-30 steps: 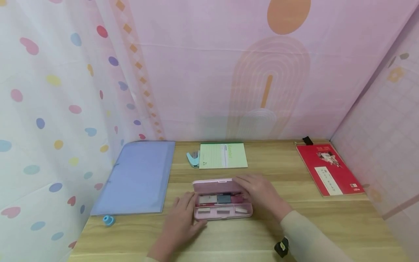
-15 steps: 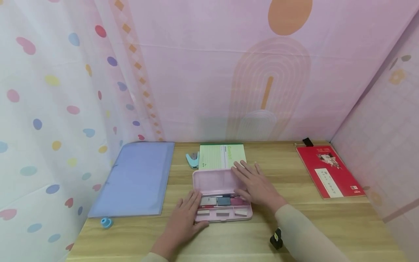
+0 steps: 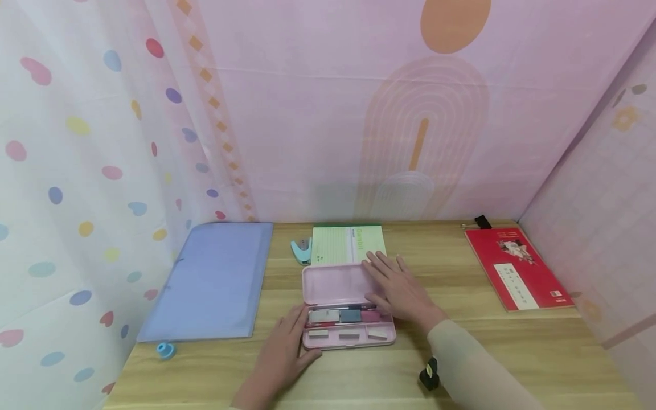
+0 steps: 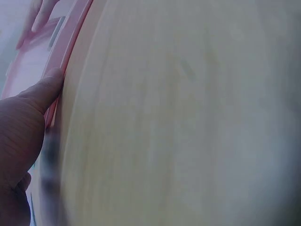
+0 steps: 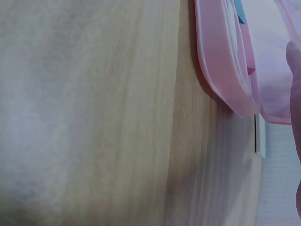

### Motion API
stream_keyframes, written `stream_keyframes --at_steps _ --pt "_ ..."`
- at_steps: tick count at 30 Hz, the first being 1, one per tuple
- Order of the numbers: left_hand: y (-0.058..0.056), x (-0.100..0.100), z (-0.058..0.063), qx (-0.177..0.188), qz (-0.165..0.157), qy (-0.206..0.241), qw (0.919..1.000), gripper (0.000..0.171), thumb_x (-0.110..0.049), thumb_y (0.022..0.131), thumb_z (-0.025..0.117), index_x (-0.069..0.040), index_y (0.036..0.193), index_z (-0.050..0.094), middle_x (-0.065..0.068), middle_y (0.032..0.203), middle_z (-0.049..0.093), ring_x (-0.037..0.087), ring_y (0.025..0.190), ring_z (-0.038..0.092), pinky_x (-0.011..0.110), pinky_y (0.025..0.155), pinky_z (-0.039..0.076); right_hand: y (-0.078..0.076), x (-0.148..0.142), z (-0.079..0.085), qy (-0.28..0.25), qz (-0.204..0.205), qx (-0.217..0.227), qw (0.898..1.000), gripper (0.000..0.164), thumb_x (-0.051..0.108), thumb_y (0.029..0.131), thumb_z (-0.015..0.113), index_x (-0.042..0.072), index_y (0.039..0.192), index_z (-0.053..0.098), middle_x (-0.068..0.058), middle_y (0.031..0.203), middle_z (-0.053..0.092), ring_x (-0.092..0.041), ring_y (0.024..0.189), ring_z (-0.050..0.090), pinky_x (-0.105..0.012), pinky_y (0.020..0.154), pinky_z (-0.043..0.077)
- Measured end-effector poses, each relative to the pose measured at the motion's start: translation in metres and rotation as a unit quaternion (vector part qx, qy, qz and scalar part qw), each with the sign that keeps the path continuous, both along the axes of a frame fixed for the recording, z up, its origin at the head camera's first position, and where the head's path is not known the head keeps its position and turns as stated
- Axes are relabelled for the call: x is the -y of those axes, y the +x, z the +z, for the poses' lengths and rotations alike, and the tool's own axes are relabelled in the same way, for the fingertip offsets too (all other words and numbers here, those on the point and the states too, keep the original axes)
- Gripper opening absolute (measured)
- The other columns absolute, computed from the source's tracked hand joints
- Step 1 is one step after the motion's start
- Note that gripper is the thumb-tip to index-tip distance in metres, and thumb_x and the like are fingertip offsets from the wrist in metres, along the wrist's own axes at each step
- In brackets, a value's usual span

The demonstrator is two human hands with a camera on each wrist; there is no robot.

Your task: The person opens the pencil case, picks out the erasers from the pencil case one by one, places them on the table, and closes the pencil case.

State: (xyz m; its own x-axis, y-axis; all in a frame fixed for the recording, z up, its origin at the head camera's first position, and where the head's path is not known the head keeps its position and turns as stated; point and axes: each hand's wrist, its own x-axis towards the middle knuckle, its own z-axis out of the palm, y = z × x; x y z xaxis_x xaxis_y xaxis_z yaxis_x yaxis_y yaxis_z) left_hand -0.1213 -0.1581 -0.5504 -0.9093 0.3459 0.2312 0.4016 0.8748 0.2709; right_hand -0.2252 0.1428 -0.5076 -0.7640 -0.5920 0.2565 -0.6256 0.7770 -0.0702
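Observation:
A pink pencil case [image 3: 335, 285] lies on the table with its lid folded back toward the notepad. Inside are several pens or pencils, a white block, a blue-grey block [image 3: 351, 316] and a dark pink block; three small pale pieces sit in the front compartments. My left hand [image 3: 279, 350] rests along the case's left end, fingers straight. In the left wrist view, its thumb [image 4: 49, 87] touches the front wall. My right hand [image 3: 402, 290] lies with spread fingers over the lid's right end, fingertips reaching over the notepad's [image 3: 345, 245] near corner.
A light-blue stapler [image 3: 302, 250] stands left of the notepad. To the left lie a blue folder [image 3: 210, 279] and a small blue cap-like piece [image 3: 165, 349]. A red booklet [image 3: 517, 267] and a black binder clip [image 3: 482, 221] are at the back right. Printed cloth walls [image 3: 297, 114] surround the table.
The lid has swung further back, from partly raised to lying open, with my right hand moving away from me on it. My left hand has stayed at the case's left end.

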Motion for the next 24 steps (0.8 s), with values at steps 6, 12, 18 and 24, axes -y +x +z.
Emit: stream_keyframes --at_steps 6,12,18,24 --pt "0.0 0.005 -0.002 0.009 0.019 0.015 0.9997 0.101 -0.069 0.079 0.061 -0.006 0.151 0.03 0.013 0.148 0.041 0.029 0.136 0.037 0.051 0.111 0.03 0.014 0.004 0.006 -0.029 0.02 -0.038 0.999 0.075 0.051 0.091 0.056 0.018 0.153 0.029 0.0 0.16 0.017 -0.024 0.146 0.016 -0.056 0.116 0.012" --pt "0.001 0.006 0.0 0.029 0.02 0.017 0.9992 0.101 -0.072 0.08 0.056 -0.008 0.152 0.028 0.011 0.15 0.039 0.031 0.139 0.033 0.055 0.112 0.025 0.036 0.022 0.004 -0.106 0.123 -0.098 0.982 0.066 0.039 0.086 0.069 0.005 0.139 0.05 -0.01 0.145 0.046 -0.027 0.133 0.042 -0.05 0.11 0.032" --pt "0.002 0.006 -0.001 0.03 0.018 0.011 0.9993 0.1 -0.076 0.081 0.048 -0.007 0.151 0.029 0.011 0.152 0.035 0.031 0.14 0.03 0.059 0.112 0.022 0.04 0.051 0.0 -0.087 0.143 -0.047 0.985 0.039 0.034 0.089 0.068 0.013 0.121 0.065 0.002 0.119 0.064 -0.015 0.112 0.058 -0.035 0.099 0.047" --pt "0.001 0.003 -0.006 0.033 0.017 0.014 0.9992 0.099 -0.077 0.082 0.044 -0.008 0.152 0.028 0.011 0.153 0.034 0.029 0.141 0.029 0.058 0.112 0.02 0.033 0.068 -0.001 -0.036 0.123 0.009 0.992 0.024 0.031 0.089 0.068 0.018 0.11 0.07 0.008 0.1 0.066 -0.009 0.096 0.059 -0.028 0.09 0.049"
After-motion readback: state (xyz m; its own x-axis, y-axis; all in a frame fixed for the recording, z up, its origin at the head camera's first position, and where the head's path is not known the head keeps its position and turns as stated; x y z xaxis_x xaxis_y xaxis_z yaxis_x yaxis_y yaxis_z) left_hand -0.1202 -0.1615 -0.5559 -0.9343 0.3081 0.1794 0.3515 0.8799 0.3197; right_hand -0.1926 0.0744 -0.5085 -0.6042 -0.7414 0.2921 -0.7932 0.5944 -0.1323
